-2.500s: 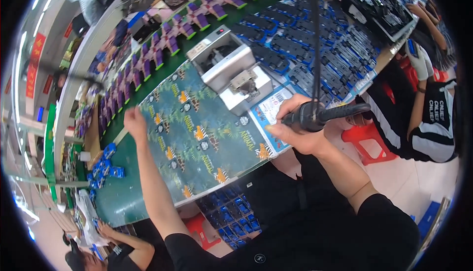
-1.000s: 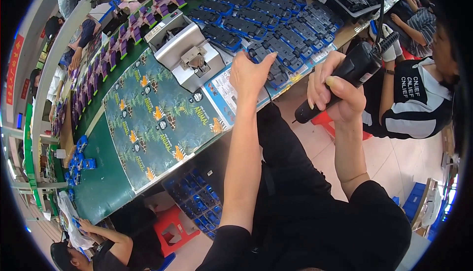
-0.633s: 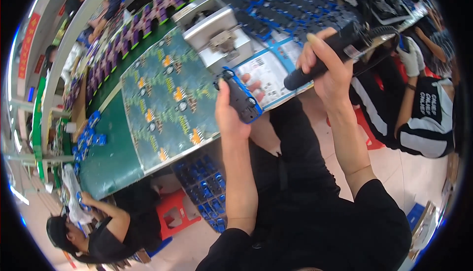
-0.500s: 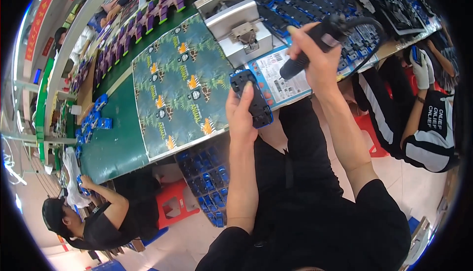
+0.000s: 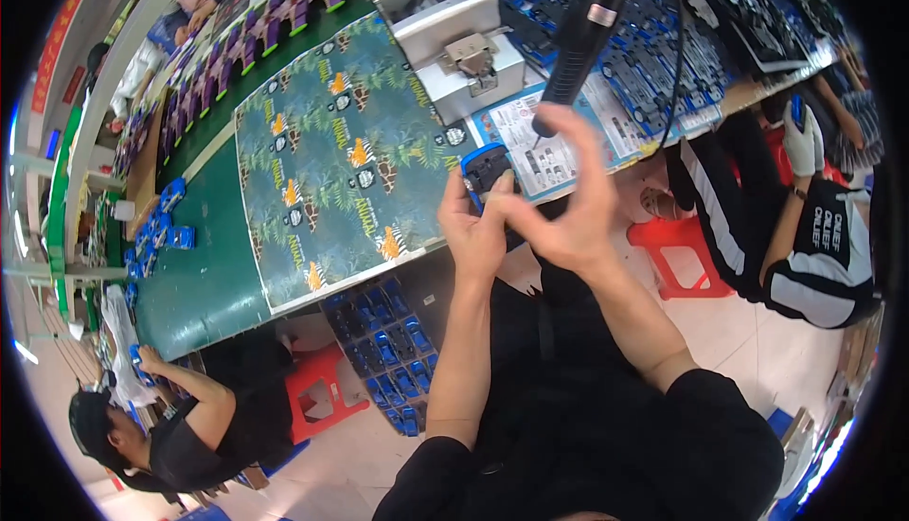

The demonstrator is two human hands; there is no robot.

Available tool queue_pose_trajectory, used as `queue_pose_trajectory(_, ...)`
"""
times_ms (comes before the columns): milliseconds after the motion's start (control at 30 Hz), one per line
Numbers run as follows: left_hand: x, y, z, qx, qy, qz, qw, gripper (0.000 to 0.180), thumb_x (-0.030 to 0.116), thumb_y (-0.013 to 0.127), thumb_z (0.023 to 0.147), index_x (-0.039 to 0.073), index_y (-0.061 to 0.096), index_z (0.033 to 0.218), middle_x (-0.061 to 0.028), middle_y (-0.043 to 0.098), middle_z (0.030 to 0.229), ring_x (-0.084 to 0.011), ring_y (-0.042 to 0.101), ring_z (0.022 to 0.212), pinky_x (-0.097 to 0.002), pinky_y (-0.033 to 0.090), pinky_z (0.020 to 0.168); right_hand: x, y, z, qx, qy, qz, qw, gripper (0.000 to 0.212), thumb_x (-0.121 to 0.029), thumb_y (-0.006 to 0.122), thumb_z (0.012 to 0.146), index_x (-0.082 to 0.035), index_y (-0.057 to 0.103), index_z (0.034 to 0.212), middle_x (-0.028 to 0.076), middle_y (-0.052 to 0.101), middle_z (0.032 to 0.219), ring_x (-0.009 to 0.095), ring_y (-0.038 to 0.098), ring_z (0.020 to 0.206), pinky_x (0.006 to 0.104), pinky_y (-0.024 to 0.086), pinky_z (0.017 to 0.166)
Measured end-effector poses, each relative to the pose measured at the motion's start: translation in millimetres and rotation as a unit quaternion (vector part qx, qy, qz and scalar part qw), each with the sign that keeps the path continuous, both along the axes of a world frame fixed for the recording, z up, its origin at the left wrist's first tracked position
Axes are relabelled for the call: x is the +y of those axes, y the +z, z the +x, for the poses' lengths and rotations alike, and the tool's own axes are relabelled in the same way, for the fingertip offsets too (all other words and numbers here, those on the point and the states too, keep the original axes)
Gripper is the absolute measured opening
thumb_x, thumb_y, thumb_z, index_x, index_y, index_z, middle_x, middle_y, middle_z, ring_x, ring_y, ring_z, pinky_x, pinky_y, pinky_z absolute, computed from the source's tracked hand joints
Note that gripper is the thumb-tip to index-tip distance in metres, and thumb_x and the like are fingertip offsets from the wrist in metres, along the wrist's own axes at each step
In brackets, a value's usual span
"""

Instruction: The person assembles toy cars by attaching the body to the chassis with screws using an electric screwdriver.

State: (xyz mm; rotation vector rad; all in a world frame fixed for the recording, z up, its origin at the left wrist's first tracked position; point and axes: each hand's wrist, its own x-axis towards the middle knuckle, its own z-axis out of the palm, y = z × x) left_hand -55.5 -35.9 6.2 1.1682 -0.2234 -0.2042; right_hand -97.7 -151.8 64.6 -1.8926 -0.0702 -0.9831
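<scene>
My left hand (image 5: 471, 234) holds a small blue and black toy part (image 5: 485, 169) up in front of the table edge. My right hand (image 5: 571, 207) is just right of it, fingers spread, its thumb reaching against the part and my left fingers. A black electric screwdriver (image 5: 580, 36) hangs on its cable above, tip down beside my right index finger; my hand is not wrapped around it.
The green table (image 5: 204, 284) carries a leaf-patterned mat (image 5: 327, 171), a grey press machine (image 5: 453, 34), a printed sheet (image 5: 554, 157) and trays of blue parts (image 5: 653, 57). A crate of blue parts (image 5: 386, 355) and red stools (image 5: 320, 393) stand below. Co-workers sit at lower left (image 5: 175, 436) and right (image 5: 819, 232).
My left hand picked the blue part off the table and brought it close. My right hand, which gripped the screwdriver, has let it go and come down beside the part.
</scene>
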Motion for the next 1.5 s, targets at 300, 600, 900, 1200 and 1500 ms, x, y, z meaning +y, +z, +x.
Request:
queue_pose_trajectory(300,-6,-1,-3,-0.057,0.036,0.001,0.998,0.024,0.002,0.070,0.089,0.002,0.064,0.112,-0.0010,0.065,0.107,-0.0085,0.059,0.096,-0.0259,0.048,0.085,11,-15,24,0.218,0.094,0.091,0.967,0.060,-0.015,0.080,0.075,0.004,0.055,0.126,0.014,0.067,0.113,0.016,0.065,0.098,0.0299,0.052,0.087)
queue_pose_trajectory(600,13,9,16,0.144,0.007,-0.184,0.972,0.023,0.015,0.056,0.099,0.001,0.056,0.117,-0.0135,0.069,0.099,-0.0213,0.069,0.080,-0.0333,0.058,0.071,-2,-46,2,0.168,0.159,0.281,0.932,0.043,-0.011,0.075,0.086,0.004,0.059,0.122,0.014,0.063,0.119,0.019,0.064,0.107,0.0326,0.054,0.088)
queue_pose_trajectory(900,7,-1,18,0.188,0.027,-0.191,0.963,0.024,0.022,0.055,0.100,0.003,0.057,0.115,-0.0152,0.067,0.108,-0.0286,0.067,0.096,-0.0438,0.057,0.084,13,-50,-4,0.266,0.138,0.180,0.937,0.045,-0.024,0.078,0.081,0.008,0.065,0.109,0.010,0.070,0.075,0.009,0.064,0.068,0.0269,0.051,0.061)
queue_pose_trajectory(1200,12,8,15,0.146,0.006,-0.138,0.980,0.027,0.025,0.057,0.100,0.003,0.057,0.116,-0.0181,0.067,0.111,-0.0307,0.068,0.098,-0.0427,0.058,0.079,13,-47,-10,0.283,0.200,0.321,0.881,0.035,-0.020,0.078,0.084,0.007,0.068,0.104,0.008,0.069,0.073,0.007,0.059,0.056,0.0222,0.045,0.048)
queue_pose_trajectory(1500,7,13,23,0.173,0.013,-0.114,0.978,0.030,0.019,0.065,0.095,-0.001,0.059,0.116,-0.0203,0.068,0.105,-0.0292,0.070,0.088,-0.0406,0.060,0.073,6,-49,-10,0.293,0.222,0.414,0.833,0.033,-0.018,0.070,0.092,0.008,0.065,0.112,0.008,0.069,0.085,0.008,0.063,0.067,0.0212,0.051,0.048)
